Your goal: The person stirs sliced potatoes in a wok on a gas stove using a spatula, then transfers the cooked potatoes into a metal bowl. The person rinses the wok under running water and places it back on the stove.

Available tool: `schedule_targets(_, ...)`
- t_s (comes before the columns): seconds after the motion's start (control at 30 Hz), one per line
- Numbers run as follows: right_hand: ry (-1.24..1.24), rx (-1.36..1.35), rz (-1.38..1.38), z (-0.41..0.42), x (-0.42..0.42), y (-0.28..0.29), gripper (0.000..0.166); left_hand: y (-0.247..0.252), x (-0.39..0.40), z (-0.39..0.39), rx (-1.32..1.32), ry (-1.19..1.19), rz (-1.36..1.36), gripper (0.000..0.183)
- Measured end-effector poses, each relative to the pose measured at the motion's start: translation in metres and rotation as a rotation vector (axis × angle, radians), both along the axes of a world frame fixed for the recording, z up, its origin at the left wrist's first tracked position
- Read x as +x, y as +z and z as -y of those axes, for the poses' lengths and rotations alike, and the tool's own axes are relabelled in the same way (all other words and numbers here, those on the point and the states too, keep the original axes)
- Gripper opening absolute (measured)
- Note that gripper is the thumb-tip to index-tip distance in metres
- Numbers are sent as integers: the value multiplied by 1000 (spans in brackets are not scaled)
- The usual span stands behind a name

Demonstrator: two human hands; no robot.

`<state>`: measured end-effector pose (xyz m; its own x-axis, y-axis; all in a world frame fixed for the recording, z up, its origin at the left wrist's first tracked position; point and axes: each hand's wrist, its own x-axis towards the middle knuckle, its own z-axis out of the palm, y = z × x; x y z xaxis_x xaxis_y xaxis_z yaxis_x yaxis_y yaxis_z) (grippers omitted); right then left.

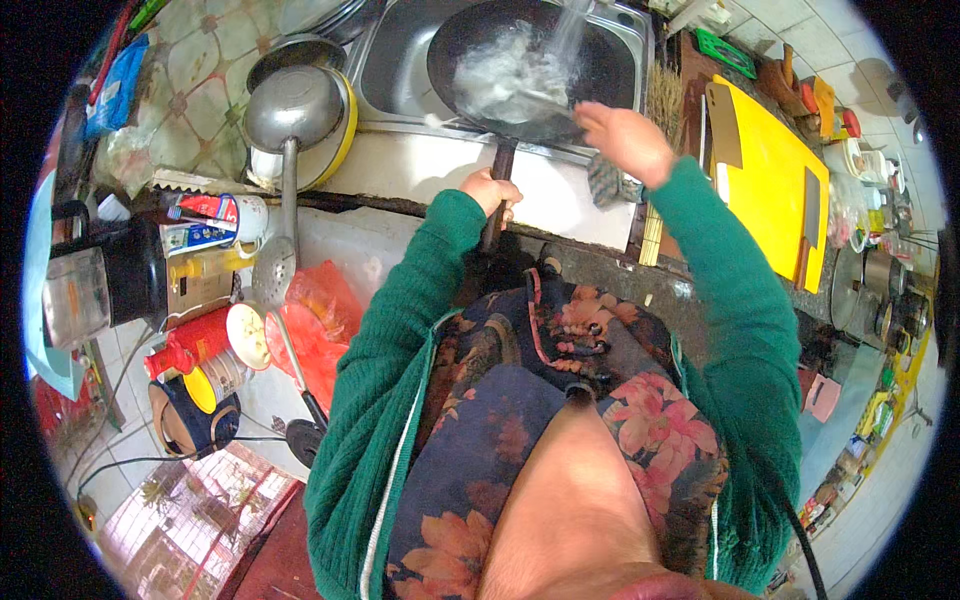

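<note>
A dark wok point(450, 56) rests in a stainless steel sink point(390, 82), tilted with its handle toward me. From above, a stream of water point(571, 34) pours into it and churns up white froth point(510, 71). My left hand point(491, 193) is closed around the wok handle point(501, 161). Over the wok's near right rim is my right hand point(619, 135), blurred, with its fingers stretched toward the water. A greyish shape point(546, 106) lies by its fingertips; whether the hand holds it is unclear. A checked cloth point(611, 180) hangs over the counter edge below my right wrist.
Left of the sink, a metal ladle point(289, 112) lies over a yellow-rimmed basin point(346, 135). A skimmer point(275, 270) and a red plastic bag point(322, 315) are lower left. On the right are a bamboo brush point(661, 105) and a yellow board point(772, 180).
</note>
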<state>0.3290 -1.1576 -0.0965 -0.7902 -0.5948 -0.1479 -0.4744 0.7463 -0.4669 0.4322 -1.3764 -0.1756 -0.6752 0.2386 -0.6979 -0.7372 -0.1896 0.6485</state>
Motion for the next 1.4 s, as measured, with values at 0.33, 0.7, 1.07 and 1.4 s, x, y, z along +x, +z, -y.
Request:
schedule_targets(0.33,-14,176,185,-34,28,46,39,2,-3,11,49,-11,37,14)
schedule_targets(0.7,-214,295,-34,-6,-10,-12,35,6,-6,11,118,-6,87,17)
schedule_targets(1.07,68,-155,86,37,-26,-40,24,3,-22,21,315,-73,168,15)
schedule_targets(1.4,-110,78,120,-46,34,2,24,30,-42,22,-142,-225,223,16)
